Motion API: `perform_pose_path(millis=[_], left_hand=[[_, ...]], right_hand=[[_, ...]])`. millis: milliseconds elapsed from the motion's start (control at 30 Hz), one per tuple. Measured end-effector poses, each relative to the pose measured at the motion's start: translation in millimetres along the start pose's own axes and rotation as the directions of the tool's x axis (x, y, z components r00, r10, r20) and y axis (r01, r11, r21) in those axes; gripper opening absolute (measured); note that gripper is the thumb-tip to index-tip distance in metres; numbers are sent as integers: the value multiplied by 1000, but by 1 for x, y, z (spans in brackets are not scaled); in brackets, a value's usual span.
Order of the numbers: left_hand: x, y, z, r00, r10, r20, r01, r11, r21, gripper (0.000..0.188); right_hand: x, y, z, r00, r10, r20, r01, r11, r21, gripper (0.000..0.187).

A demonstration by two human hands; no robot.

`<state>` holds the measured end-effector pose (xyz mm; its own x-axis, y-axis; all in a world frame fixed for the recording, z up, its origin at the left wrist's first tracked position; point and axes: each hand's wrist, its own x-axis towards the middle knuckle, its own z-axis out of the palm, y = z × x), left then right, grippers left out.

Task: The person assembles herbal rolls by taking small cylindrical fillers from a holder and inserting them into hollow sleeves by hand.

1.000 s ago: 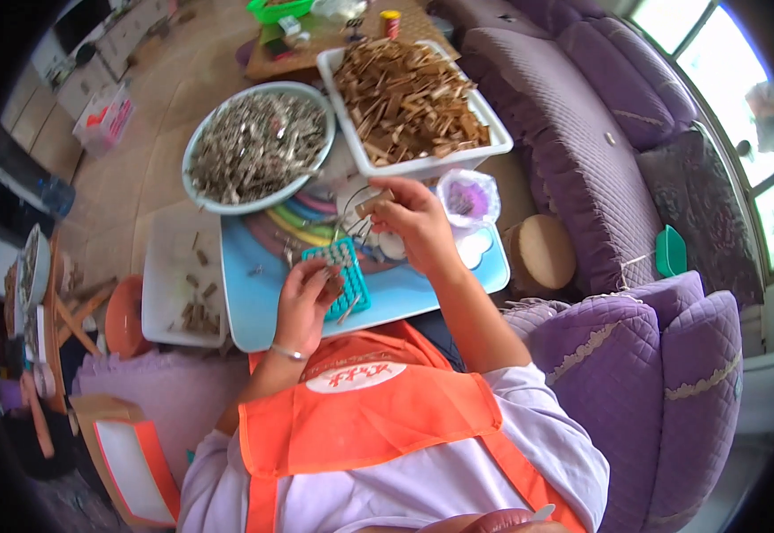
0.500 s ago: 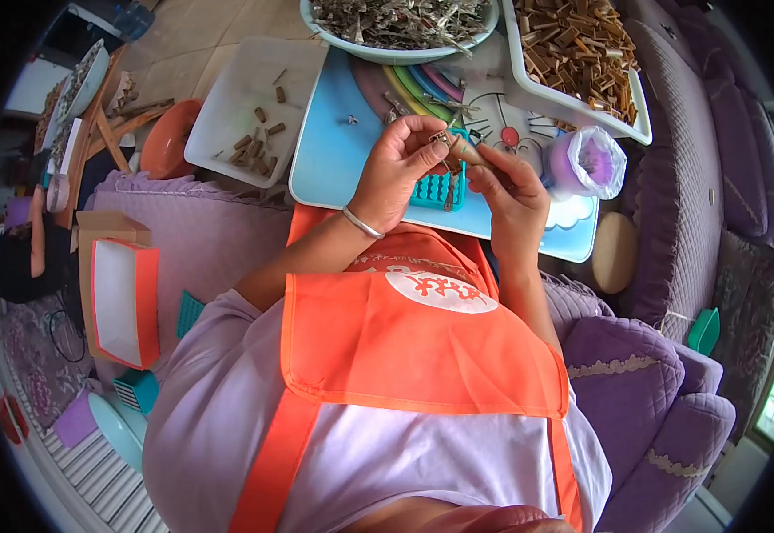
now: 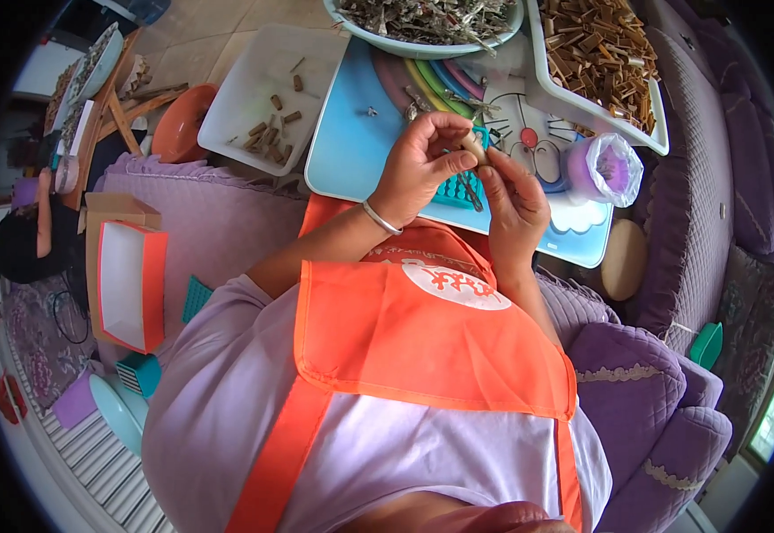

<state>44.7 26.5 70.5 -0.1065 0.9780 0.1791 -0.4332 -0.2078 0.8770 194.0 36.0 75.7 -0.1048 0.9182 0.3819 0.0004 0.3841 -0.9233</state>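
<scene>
Pinching thumb to fingers, the left hand (image 3: 413, 167) holds one end of the tan cylinder (image 3: 474, 145), long axis slanting rightward into the right hand (image 3: 518, 197), its fingertips drawn together, over the teal tray (image 3: 451, 189).

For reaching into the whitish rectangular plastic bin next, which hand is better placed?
Probably the left hand: it's nearer the bin than the right hand, though both are at the pale tan cylindrical piece.

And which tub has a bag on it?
The purple tub, right of the right hand: a clear bag covers its rim. The two white tubs show none.
</scene>
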Motion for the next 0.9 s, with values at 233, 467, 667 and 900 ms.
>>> perform_pose_path(millis=[233,467,667,900], left_hand=[[-3,3,0,1000,-16,13,16,999,-47,41],[-3,5,3,1000,-3,17,4,998,-64,39],[-5,6,6,997,72,17,-73,997,36,39],[-4,6,10,990,138,22,-140,984,109,41]], right_hand=[[-2,-5,1,998,53,15,-54,997,61,22],[-4,-3,1,998,56,-8,-55,990,129,22],[-3,-5,-1,1000,-8,25,7,1000,23,22],[-6,0,1,999,-47,-24,49,996,79,21]])
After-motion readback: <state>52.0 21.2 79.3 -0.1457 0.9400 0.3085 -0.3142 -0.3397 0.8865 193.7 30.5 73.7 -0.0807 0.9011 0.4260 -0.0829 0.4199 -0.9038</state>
